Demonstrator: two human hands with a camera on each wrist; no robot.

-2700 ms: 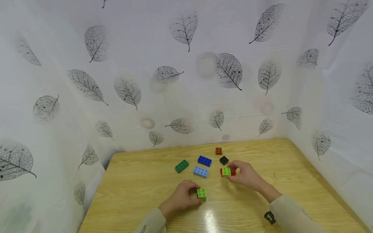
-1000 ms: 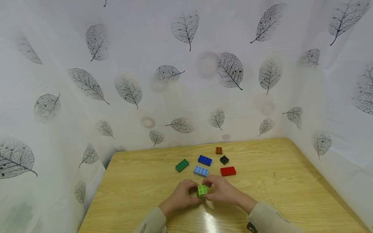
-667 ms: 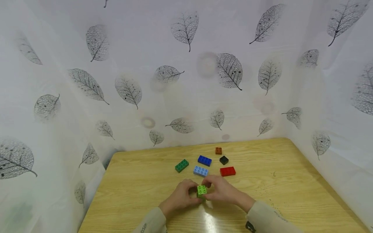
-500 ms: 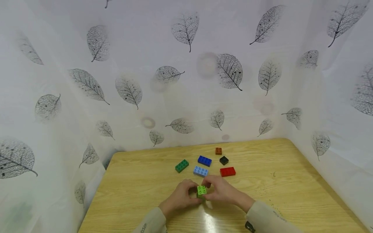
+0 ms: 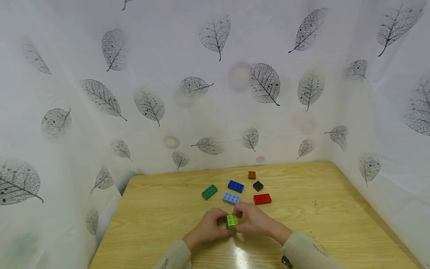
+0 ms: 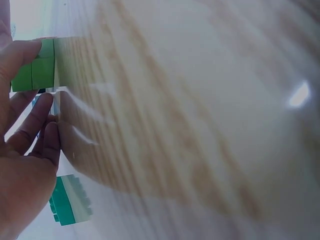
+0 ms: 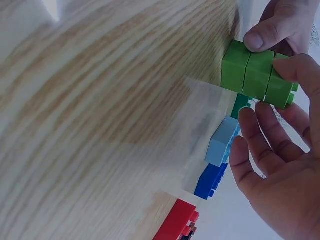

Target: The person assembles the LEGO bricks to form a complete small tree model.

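Note:
Upright on the wooden table stands a stack of lime-green toy building bricks (image 5: pixel 232 221), four studs showing on top. Three layers, with thin seams between them, show in the right wrist view's brick stack (image 7: pixel 256 75). My left hand (image 5: pixel 209 227) grips the stack low from the left, its thumb pressed on the near side. From the right, my right hand (image 5: pixel 256 221) pinches the top brick (image 7: pixel 280 87) between thumb and fingers. The left wrist view shows part of the green stack (image 6: pixel 42 72) behind the left thumb; the rest is covered by the hand.
Behind the hands lie a light blue brick (image 5: pixel 231 198), a dark blue brick (image 5: pixel 236 186), a dark green brick (image 5: pixel 209 192), a red brick (image 5: pixel 262 199), a black brick (image 5: pixel 258 186) and a brown brick (image 5: pixel 252 175). A leaf-print curtain (image 5: pixel 215 112) surrounds the table (image 5: pixel 151 213).
My right hand has carried a lime-green brick from in front of the red brick, leftward and nearer, onto the brick in my left hand. Over the last second both hands have stayed nearly still.

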